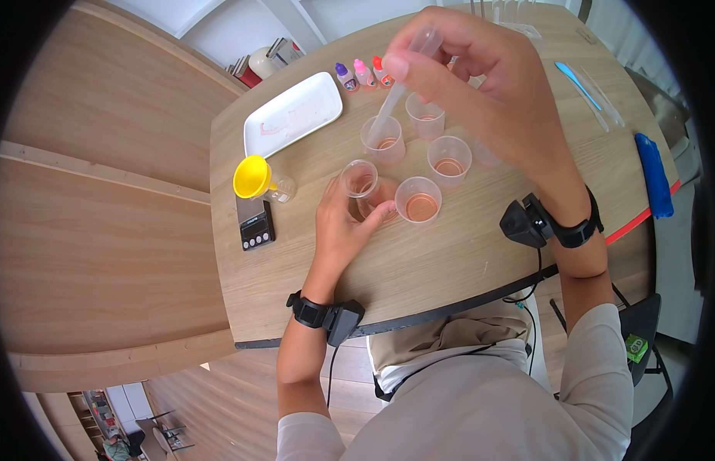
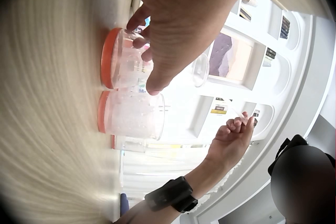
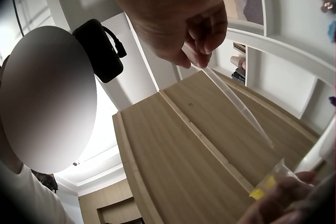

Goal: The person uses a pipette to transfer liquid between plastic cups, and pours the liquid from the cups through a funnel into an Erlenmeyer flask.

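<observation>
My left hand (image 1: pixel 338 229) grips a clear conical flask (image 1: pixel 380 201) on the table, thumb at one side and fingers at the other. Pale orange-pink liquid lies in its base. Raised above the table, my right hand (image 1: pixel 500 96) pinches the bulb end of a translucent plastic dropper (image 1: pixel 390 104), which slants down. Its tip overlaps a plastic cup (image 1: pixel 394 151) in the head view; in the right wrist view the tip (image 3: pixel 271 144) hangs above the flask's rim (image 3: pixel 283 167). Several similar cups, among them one close beside the flask (image 1: pixel 417 198), hold shallow pinkish liquid.
A white tray (image 1: pixel 292 115) with pink smears lies at the back left. Near it stand small dropper bottles (image 1: pixel 363 74). A yellow funnel (image 1: pixel 252 177) and a black scale (image 1: pixel 257 230) are at left. Blue and clear sticks (image 1: pixel 579 86) and a blue roll (image 1: pixel 654 177) lie at right.
</observation>
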